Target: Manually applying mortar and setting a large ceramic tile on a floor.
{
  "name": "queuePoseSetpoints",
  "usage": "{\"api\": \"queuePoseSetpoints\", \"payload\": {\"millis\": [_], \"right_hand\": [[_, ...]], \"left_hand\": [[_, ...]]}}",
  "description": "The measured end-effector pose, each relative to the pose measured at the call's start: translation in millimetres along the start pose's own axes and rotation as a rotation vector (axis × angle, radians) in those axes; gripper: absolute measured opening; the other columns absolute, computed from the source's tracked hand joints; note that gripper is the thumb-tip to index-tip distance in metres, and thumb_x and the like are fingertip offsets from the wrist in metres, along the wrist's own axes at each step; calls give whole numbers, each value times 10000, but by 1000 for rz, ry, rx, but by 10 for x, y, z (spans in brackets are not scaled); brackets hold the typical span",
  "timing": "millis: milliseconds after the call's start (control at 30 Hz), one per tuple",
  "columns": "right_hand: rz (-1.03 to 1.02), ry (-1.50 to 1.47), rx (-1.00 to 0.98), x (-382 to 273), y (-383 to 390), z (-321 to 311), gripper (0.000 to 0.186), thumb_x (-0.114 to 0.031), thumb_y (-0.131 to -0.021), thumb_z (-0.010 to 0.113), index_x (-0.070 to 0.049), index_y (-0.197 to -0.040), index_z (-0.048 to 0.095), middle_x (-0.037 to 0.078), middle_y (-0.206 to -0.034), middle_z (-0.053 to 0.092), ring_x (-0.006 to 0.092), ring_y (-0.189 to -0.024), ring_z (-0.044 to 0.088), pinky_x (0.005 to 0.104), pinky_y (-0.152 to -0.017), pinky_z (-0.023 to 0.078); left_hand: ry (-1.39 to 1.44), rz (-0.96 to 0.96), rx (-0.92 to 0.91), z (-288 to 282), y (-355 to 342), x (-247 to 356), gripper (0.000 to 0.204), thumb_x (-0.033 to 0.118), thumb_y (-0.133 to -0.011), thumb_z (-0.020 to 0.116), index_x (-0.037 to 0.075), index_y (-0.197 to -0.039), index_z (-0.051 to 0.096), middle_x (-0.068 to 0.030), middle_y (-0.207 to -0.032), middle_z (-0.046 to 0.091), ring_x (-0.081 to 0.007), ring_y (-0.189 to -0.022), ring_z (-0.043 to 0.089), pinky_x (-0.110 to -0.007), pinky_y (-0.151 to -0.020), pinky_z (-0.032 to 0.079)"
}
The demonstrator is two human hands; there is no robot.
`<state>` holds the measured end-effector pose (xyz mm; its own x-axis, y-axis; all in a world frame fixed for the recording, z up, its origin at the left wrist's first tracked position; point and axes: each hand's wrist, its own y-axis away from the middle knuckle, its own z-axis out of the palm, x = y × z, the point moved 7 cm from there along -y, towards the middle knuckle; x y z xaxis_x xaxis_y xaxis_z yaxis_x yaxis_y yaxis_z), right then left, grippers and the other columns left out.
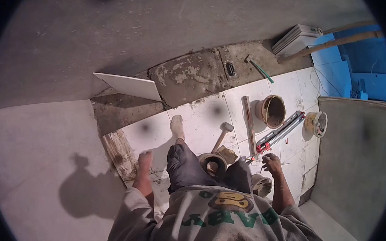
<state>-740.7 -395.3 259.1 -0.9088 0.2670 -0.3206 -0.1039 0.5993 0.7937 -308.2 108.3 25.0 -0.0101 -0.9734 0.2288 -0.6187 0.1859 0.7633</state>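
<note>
My left hand [145, 160] is low at the left, over the white floor tiles [197, 120] beside my bare foot [177, 127]. Its fingers look loosely stretched, and nothing shows in them. At the right, my right hand [272, 163] has curled fingers pinched together. Whatever they hold is too small to make out; thin lines show around the fingertips. Just beyond that hand lies a red and silver manual tile cutter [281, 132]. A mallet [223, 134] with a pale head lies ahead of my knees, beside a dark round container [212, 165] partly hidden by my legs.
A bucket [273, 111] and a smaller tub [316, 124] stand at the right, near a long straight bar [249, 123]. A green-handled hammer [259, 69] lies by the drain [230, 69]. One loose tile [128, 85] leans at the far wall; stacked tiles [297, 38] stand far right.
</note>
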Motion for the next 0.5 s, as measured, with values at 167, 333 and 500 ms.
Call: {"api": "queuePoseSetpoints", "payload": {"millis": [167, 333, 500], "right_hand": [[-558, 588, 99, -1539, -279, 517, 282, -283, -857, 617, -15, -934, 660, 168, -808, 662, 252, -680, 659, 389, -631, 521], [-799, 588, 65, -2911, -596, 944, 281, -303, -857, 611, -32, -916, 651, 204, -861, 667, 373, -846, 658, 447, -730, 505], [-720, 503, 6, -4069, -809, 1735, 312, -319, -843, 595, -46, -974, 670, 218, -897, 680, 396, -896, 645, 463, -762, 508]], "left_hand": [[888, 4, 109, -1574, -108, 918, 414, 412, -935, 547, 80, -1166, 634, -96, -1028, 685, -204, -858, 658, -365, -721, 521], [1055, -75, 208, -1961, 112, 926, 329, 332, -940, 548, 80, -1133, 634, -22, -915, 662, -139, -681, 632, -290, -580, 492], [1095, -285, 332, -1318, 613, 155, 236, 238, -911, 618, 28, -1012, 649, -47, -837, 641, -127, -703, 604, -291, -589, 489]]}}
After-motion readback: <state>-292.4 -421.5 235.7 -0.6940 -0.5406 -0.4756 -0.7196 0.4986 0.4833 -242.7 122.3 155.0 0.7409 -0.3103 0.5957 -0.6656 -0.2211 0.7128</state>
